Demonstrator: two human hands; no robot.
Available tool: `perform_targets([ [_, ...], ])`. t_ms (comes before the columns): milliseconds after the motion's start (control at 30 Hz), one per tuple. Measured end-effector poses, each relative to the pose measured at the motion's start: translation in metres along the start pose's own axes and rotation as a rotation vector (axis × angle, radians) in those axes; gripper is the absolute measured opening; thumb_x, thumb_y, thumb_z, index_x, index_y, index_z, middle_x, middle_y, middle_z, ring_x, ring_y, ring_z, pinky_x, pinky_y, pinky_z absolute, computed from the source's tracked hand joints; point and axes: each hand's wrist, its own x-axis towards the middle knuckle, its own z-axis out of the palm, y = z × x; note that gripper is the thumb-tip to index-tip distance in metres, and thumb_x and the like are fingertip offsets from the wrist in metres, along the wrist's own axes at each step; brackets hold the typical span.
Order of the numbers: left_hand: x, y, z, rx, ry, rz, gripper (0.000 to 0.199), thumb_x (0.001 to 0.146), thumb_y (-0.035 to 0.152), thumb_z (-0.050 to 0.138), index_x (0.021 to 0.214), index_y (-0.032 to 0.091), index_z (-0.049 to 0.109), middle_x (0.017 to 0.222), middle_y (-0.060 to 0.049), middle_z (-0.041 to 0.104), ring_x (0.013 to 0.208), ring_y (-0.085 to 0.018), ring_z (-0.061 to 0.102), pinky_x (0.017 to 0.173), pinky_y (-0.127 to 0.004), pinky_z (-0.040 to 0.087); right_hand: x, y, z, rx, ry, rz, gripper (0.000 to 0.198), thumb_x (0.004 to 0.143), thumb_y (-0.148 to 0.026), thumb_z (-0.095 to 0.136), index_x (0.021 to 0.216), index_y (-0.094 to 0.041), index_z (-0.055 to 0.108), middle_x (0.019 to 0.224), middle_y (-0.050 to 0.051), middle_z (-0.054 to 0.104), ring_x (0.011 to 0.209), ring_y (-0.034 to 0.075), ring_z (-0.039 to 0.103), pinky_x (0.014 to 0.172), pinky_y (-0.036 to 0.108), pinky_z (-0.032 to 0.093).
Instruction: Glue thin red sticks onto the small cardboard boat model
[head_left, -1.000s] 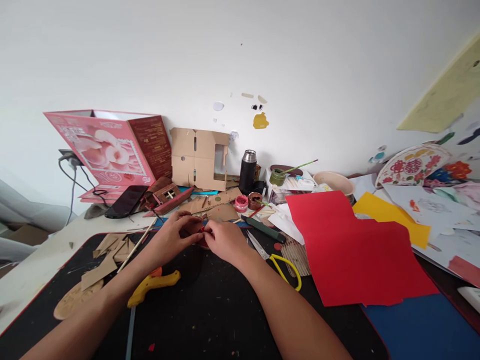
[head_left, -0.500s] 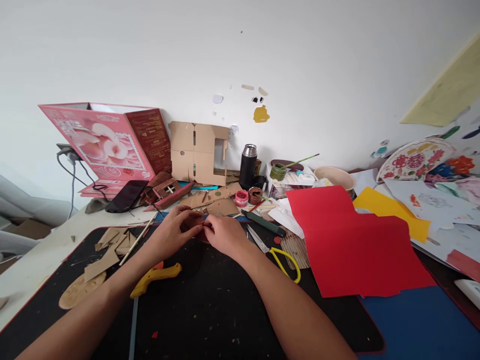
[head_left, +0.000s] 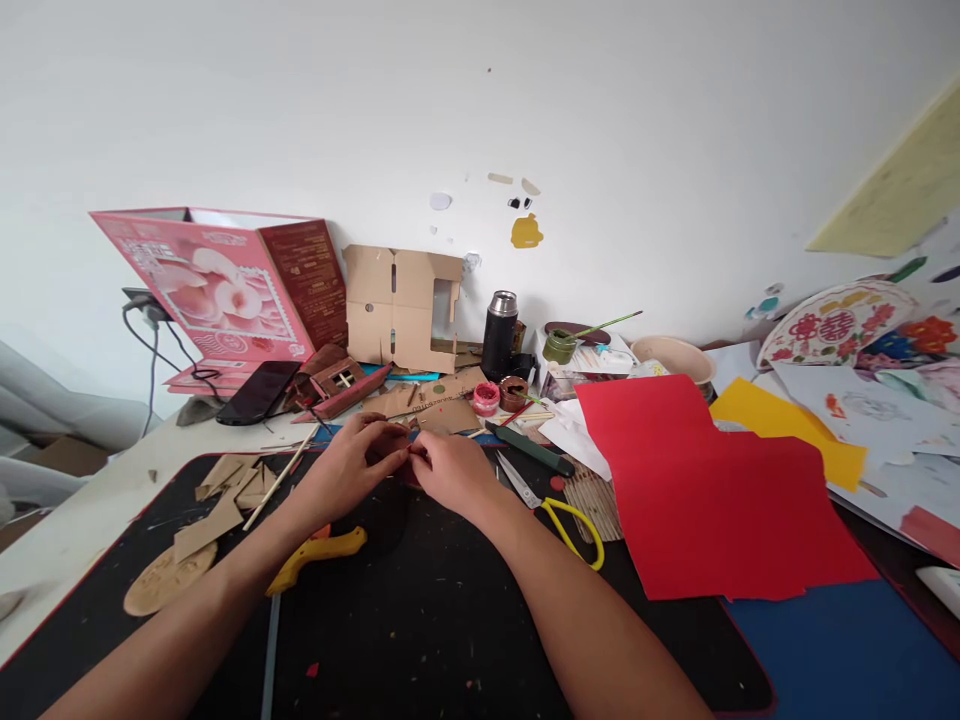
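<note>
My left hand (head_left: 365, 450) and my right hand (head_left: 448, 464) meet over the far part of the black mat (head_left: 420, 620). Both have their fingers bent and pinched close together around something small and dark reddish. The fingers cover most of it, so its kind cannot be made out. Below my left forearm lies a glue gun (head_left: 319, 556) with a yellow body and a grey stick. Right of my right hand are scissors (head_left: 551, 508) with yellow handles and a dark green utility knife (head_left: 531, 448). Beyond my left hand stands a small reddish-brown model boat (head_left: 346, 388) with a cabin.
Cardboard scraps (head_left: 225, 500) lie at left, near a phone (head_left: 259, 392) and a pink box (head_left: 225, 300). Paint jars (head_left: 486, 398), a black thermos (head_left: 500, 335) and a cut cardboard panel (head_left: 405, 305) stand along the wall. Red paper (head_left: 720, 490) covers the right side.
The whole view has shifted slightly, with things appearing a little further right. Both hands keep nearly the same pinched pose.
</note>
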Motion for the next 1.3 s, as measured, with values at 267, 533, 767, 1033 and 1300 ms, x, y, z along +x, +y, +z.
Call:
perform_targets([
  [267,0.001,0.008,0.0,0.009,0.018,-0.006,0.037,0.098,0.052,0.061,0.118,0.025,0.078,0.125,-0.01,0.067,0.123,-0.032,0.067,0.111,-0.05,0.056,-0.001,-0.001,-0.001,-0.017,-0.013,0.007,0.026,0.11,-0.036,0.055,0.118,-0.022,0.075,0.108,0.011,0.083,0.098,0.026,0.077,0.079,0.032,0.047],
  [533,0.001,0.009,0.001,-0.012,0.033,-0.017,0.037,0.096,0.052,0.062,0.114,0.024,0.078,0.124,-0.011,0.067,0.122,-0.033,0.067,0.111,-0.05,0.055,-0.001,-0.002,-0.001,0.008,-0.019,0.017,0.025,0.109,-0.037,0.058,0.117,-0.022,0.076,0.105,0.011,0.083,0.097,0.026,0.077,0.078,0.032,0.046],
  [767,0.003,0.012,-0.005,-0.077,-0.002,-0.077,0.037,0.093,0.051,0.064,0.113,0.024,0.079,0.123,-0.01,0.068,0.121,-0.032,0.067,0.111,-0.047,0.056,0.002,0.008,-0.01,0.199,0.048,0.07,0.02,0.106,-0.036,0.063,0.106,-0.024,0.08,0.093,0.004,0.082,0.085,0.021,0.072,0.073,0.029,0.042],
  [1033,0.009,0.008,-0.018,-0.13,-0.101,-0.108,0.048,0.092,0.064,0.063,0.113,0.024,0.079,0.12,-0.008,0.072,0.114,-0.03,0.07,0.108,-0.045,0.057,0.004,0.014,-0.017,0.444,0.046,0.134,0.016,0.102,-0.033,0.067,0.1,-0.022,0.079,0.074,-0.002,0.072,0.068,0.016,0.065,0.064,0.026,0.041],
  [1300,0.011,0.002,-0.021,-0.184,-0.154,-0.115,0.048,0.09,0.065,0.067,0.113,0.026,0.08,0.123,-0.008,0.075,0.114,-0.031,0.073,0.108,-0.046,0.057,0.003,0.013,-0.014,0.454,-0.009,0.145,0.015,0.104,-0.033,0.065,0.102,-0.023,0.076,0.07,-0.004,0.068,0.06,0.014,0.062,0.061,0.025,0.04],
])
